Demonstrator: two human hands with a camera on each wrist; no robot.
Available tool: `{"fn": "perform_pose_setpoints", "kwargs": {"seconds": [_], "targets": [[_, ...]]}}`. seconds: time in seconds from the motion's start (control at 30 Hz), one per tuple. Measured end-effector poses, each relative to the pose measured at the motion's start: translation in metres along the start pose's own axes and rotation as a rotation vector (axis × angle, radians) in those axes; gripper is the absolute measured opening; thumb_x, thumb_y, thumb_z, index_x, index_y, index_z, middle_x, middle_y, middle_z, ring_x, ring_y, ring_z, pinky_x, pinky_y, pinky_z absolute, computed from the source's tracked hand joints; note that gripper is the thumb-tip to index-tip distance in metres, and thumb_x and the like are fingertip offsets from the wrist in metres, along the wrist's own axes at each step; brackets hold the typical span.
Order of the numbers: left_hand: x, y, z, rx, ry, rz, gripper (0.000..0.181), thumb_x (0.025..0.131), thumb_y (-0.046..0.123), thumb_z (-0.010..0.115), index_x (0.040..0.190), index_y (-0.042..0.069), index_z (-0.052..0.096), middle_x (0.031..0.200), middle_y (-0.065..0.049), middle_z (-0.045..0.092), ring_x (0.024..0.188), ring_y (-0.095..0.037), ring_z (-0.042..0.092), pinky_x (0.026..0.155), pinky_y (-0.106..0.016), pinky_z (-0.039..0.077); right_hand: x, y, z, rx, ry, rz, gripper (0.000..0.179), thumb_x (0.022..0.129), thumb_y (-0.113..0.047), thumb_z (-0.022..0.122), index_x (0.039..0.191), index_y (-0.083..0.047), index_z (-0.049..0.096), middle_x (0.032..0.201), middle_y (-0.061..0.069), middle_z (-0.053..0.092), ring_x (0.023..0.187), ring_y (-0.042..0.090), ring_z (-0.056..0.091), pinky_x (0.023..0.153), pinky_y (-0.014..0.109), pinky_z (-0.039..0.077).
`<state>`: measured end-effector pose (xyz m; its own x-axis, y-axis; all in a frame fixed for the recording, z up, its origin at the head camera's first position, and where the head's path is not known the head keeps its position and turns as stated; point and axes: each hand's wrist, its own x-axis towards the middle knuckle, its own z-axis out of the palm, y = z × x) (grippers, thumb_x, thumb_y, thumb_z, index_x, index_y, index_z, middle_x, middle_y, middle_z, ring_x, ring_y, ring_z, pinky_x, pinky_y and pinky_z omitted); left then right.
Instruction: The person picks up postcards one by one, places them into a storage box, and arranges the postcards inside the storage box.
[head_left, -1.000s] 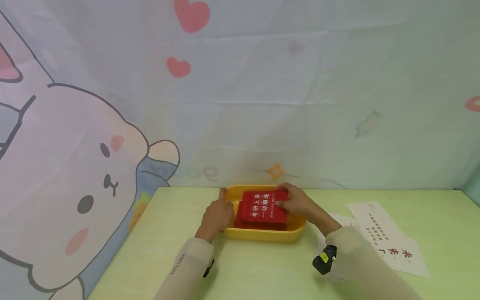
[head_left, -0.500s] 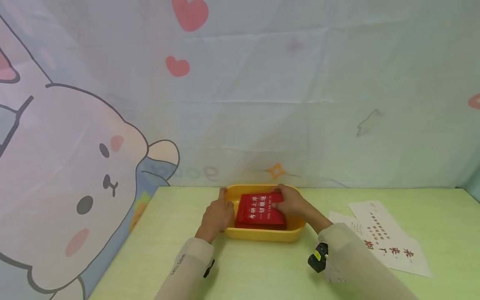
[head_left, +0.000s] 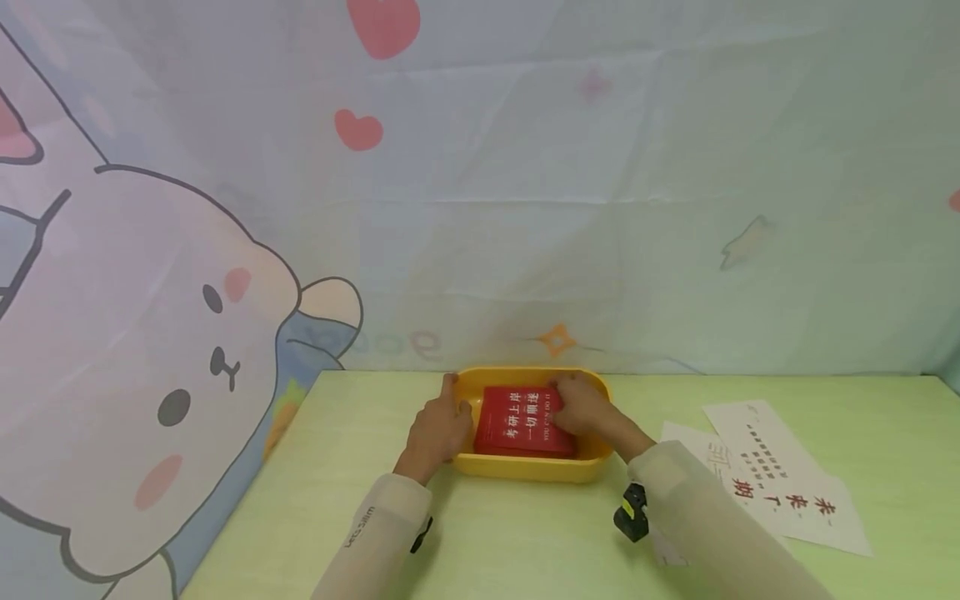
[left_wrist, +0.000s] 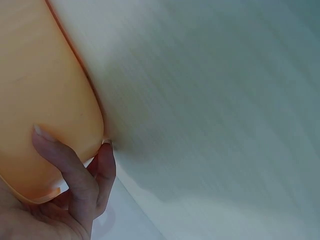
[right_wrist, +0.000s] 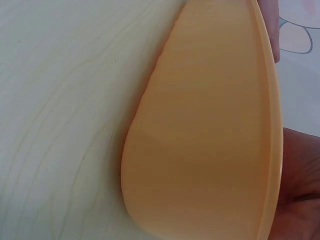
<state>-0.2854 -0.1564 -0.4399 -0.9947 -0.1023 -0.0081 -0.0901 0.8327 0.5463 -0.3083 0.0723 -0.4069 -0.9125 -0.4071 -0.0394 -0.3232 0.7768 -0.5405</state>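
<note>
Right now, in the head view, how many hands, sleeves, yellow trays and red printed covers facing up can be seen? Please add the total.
Hands: 2 (left hand, right hand)
Sleeves: 2 (left sleeve, right sleeve)
Yellow tray: 1
Red printed cover facing up: 1
Total: 6

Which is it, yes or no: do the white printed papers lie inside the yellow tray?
No, the white printed papers lie on the table, to the right of the yellow tray.
</note>
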Motion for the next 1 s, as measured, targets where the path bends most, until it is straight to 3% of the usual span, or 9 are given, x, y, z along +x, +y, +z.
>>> {"fn": "perform_pose_setpoints", "kwargs": {"seconds": [0.33, 0.53, 1.0], "targets": [[0.0008, 0.0013, 0.002, -0.013, -0.012, -0.017, 0.053, 0.102, 0.031, 0.041, 0.152, 0.018, 0.027, 0.07, -0.01, 0.057, 0.047, -0.022, 0.055, 0.046, -0.031, 0.046, 0.0004, -0.0014, 0.0036, -0.036, -0.035, 0.049, 0.055, 0.085, -0.009, 0.07, 0.133, 0.01, 0.05, 0.128, 0.028, 0.049, 0.11, 0.035, 0.05, 0.099, 0.05, 0.049], [0.0016, 0.0027, 0.0013, -0.014, -0.013, -0.017, 0.052, 0.103, 0.031, 0.041, 0.152, 0.019, 0.027, 0.071, -0.01, 0.057, 0.047, -0.022, 0.056, 0.046, -0.031, 0.047, -0.0001, -0.0021, 0.0033, -0.072, -0.053, 0.082, 0.057, 0.085, -0.012, 0.071, 0.134, 0.009, 0.049, 0.126, 0.028, 0.048, 0.111, 0.038, 0.047, 0.102, 0.053, 0.041], [0.0007, 0.0012, 0.001, 0.005, 0.0, -0.017, 0.051, 0.102, 0.03, 0.042, 0.15, 0.018, 0.029, 0.071, -0.01, 0.056, 0.05, -0.023, 0.052, 0.048, -0.031, 0.043, -0.0012, -0.0011, 0.0054, -0.077, -0.077, 0.06, 0.063, 0.086, -0.014, 0.071, 0.139, 0.008, 0.045, 0.133, 0.031, 0.045, 0.117, 0.042, 0.045, 0.106, 0.056, 0.04]]}}
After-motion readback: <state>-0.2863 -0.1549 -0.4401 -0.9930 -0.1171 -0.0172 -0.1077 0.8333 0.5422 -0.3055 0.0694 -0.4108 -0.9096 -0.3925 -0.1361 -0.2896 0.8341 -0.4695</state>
